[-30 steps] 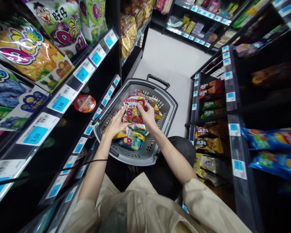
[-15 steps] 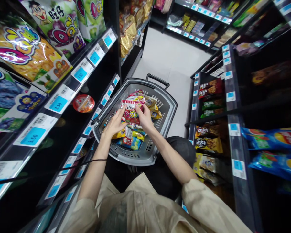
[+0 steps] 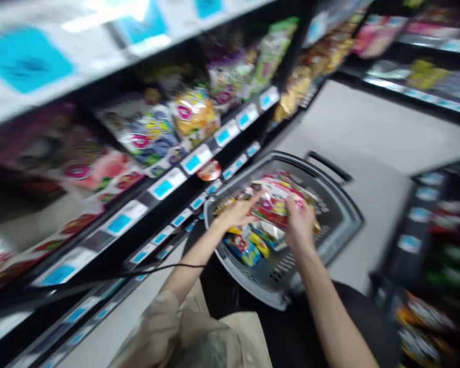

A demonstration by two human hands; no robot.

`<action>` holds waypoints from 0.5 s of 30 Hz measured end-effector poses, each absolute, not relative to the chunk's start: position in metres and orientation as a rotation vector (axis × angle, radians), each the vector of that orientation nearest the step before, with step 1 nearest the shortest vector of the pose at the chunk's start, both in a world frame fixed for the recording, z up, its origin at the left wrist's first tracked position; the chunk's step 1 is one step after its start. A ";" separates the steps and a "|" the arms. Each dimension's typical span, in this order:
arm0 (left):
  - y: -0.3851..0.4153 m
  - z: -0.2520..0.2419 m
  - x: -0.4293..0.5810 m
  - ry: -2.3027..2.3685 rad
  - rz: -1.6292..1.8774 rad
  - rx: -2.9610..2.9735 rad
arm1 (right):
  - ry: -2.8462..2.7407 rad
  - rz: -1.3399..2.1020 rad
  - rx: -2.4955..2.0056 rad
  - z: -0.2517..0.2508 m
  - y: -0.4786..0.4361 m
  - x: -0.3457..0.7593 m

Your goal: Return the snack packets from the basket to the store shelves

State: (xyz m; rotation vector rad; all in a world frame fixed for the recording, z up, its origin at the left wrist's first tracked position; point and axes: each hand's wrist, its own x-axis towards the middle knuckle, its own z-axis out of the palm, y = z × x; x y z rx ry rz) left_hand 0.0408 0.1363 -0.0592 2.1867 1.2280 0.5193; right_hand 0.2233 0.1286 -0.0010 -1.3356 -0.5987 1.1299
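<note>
A red bag of gummy candy [image 3: 273, 203] lies over the grey shopping basket [image 3: 230, 263], tilted between my two hands. My left hand [image 3: 238, 212] grips its left edge, fingers above and thumb below. On the other side, my right hand [image 3: 301, 222] is closed on the bag's right edge, thumb over the front. Under and around it are other snack packs in the basket, among them a blue and yellow pack [image 3: 249, 248]. Blur hides their finer print.
On my left, shelves hold candy bags [image 3: 195, 110] behind price tags [image 3: 193, 162]. A round red-lidded tub [image 3: 209, 170] sits lower down. The basket's black handle [image 3: 329, 166] points away from me. Snack packs [image 3: 425, 312] fill a rack on the right. A thin dark cord [image 3: 172, 266] crosses by my left forearm.
My view has swung to the left, so the basket and hands appear further right and more left shelving shows. Both hands still hold the red candy bag.
</note>
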 end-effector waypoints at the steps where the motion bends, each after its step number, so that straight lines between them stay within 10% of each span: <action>1: 0.137 -0.062 0.042 1.220 0.495 2.230 | -0.601 1.116 -1.335 -0.002 0.130 0.225; 15: 0.126 -0.053 0.048 1.207 0.288 2.240 | -0.612 1.153 -1.523 -0.008 0.135 0.222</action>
